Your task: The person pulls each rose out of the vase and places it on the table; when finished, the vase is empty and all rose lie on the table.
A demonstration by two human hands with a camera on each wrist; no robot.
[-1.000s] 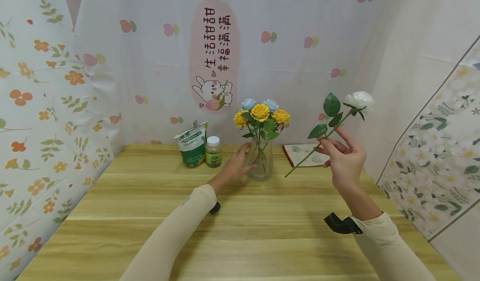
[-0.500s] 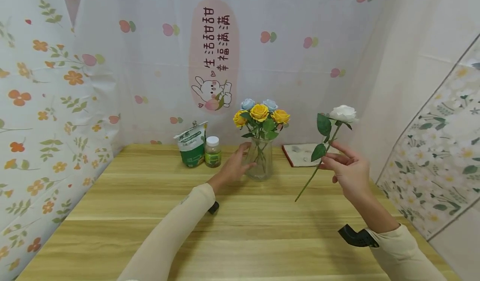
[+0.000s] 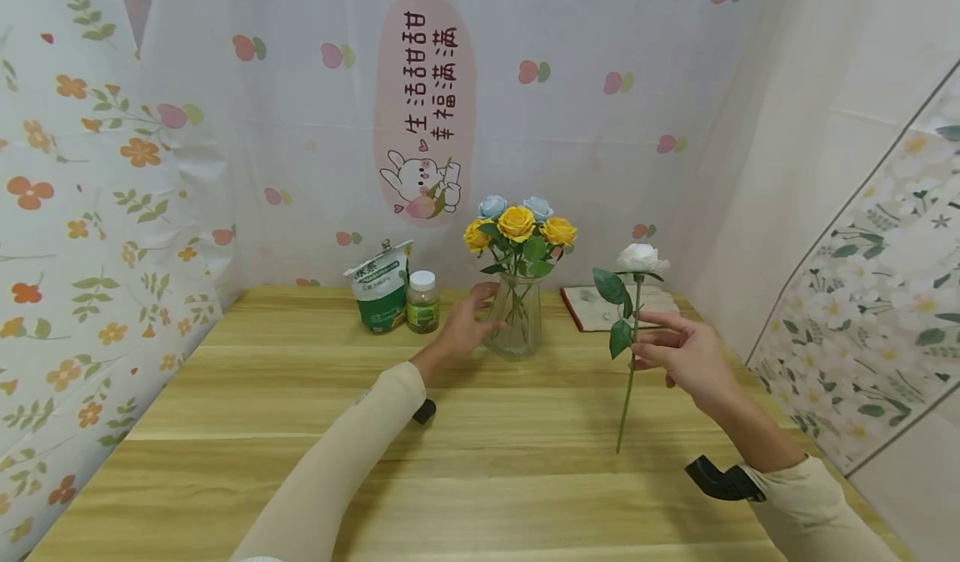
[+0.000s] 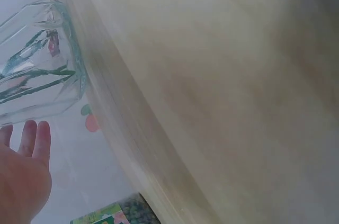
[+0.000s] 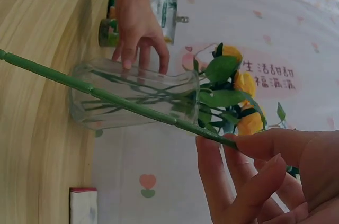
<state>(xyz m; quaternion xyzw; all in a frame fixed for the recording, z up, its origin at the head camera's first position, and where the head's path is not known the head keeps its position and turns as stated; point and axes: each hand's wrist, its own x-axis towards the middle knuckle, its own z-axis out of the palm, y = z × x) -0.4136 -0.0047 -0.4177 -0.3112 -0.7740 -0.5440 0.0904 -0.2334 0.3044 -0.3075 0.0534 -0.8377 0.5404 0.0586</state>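
Observation:
My right hand pinches the green stem of a white artificial rose between thumb and fingers. The rose stands nearly upright, its stem end hanging above the tabletop; the right wrist view shows that stem crossing in front of the vase. At the middle back stands a clear glass vase with yellow roses and light blue roses. Against the vase's left side rests my left hand, thumb and fingers spread. The left wrist view has those fingers straight at the glass.
Left of the vase stand a green-and-white pouch with a clip on top and a small white-capped jar. Behind the white rose lies a flat pale pad with a red edge. Patterned curtains enclose the wooden table.
The white rose has come down and leftward in my right hand, turning from a slant to nearly upright. My left hand has stayed at the vase.

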